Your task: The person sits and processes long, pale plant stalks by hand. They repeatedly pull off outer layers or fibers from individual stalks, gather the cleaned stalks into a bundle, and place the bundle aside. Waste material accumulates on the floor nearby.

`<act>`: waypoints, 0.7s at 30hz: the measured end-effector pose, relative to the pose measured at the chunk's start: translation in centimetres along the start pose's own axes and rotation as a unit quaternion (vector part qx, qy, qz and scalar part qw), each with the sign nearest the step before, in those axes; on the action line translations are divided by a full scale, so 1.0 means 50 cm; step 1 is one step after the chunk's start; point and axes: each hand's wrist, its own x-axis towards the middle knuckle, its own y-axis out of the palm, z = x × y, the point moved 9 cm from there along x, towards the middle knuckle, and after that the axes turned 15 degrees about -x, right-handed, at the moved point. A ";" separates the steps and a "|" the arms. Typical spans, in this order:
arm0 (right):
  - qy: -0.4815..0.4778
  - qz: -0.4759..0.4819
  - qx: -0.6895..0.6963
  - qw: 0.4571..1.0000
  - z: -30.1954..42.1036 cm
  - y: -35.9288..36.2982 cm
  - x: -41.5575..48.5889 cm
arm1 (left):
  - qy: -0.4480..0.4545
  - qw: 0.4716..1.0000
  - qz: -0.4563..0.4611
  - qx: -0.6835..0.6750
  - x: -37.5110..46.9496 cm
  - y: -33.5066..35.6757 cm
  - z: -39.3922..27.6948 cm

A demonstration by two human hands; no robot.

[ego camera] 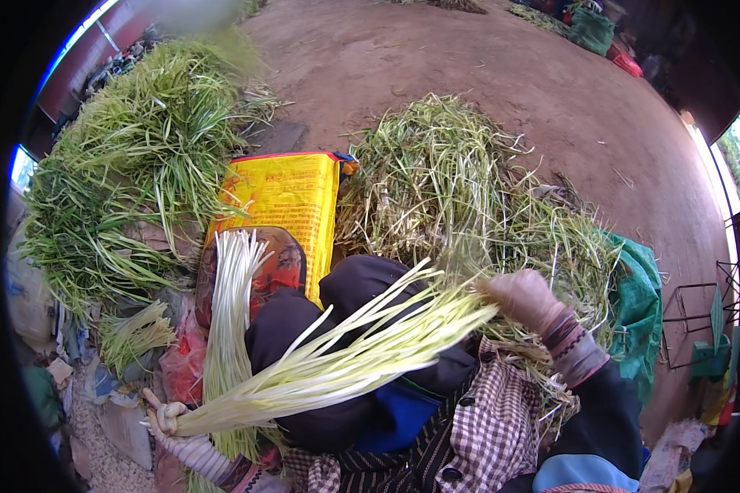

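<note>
My left hand [168, 414], at the lower left, grips one end of a long bunch of pale yellow-green chive-like stalks [339, 363]. The bunch slants up across my lap and fans out toward the right. Near its far tips is my right hand [524, 299], blurred; I cannot tell whether its fingers hold any stalks. A second bunch of whiter stalks [229, 308] lies lengthwise to the left of my knees, its upper part on a dark and red patterned pad [287, 262]. Part of that bunch is hidden under the held one.
A yellow printed sack [283, 203] lies beyond my knees. Heaps of green leaves [154, 129] rise at left, and a paler heap of leaf litter [431, 179] lies ahead, beside green plastic sheeting [638, 302]. At left are a small bunch [137, 333] and a red plastic bag [183, 360].
</note>
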 end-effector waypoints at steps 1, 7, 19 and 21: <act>0.099 0.002 -0.014 0.995 -0.056 0.015 -0.027 | 0.022 0.999 -0.011 0.031 0.002 -0.005 -0.012; 0.188 -0.137 0.184 0.955 -0.138 -0.098 -0.086 | 0.065 0.995 -0.059 0.045 0.005 -0.018 -0.018; -0.024 -0.247 0.207 0.946 0.117 -0.268 0.092 | 0.007 0.999 -0.026 0.024 0.005 -0.054 -0.017; -0.012 -0.207 0.157 0.965 0.126 -0.244 0.098 | -0.001 0.999 -0.031 0.026 0.003 -0.042 -0.003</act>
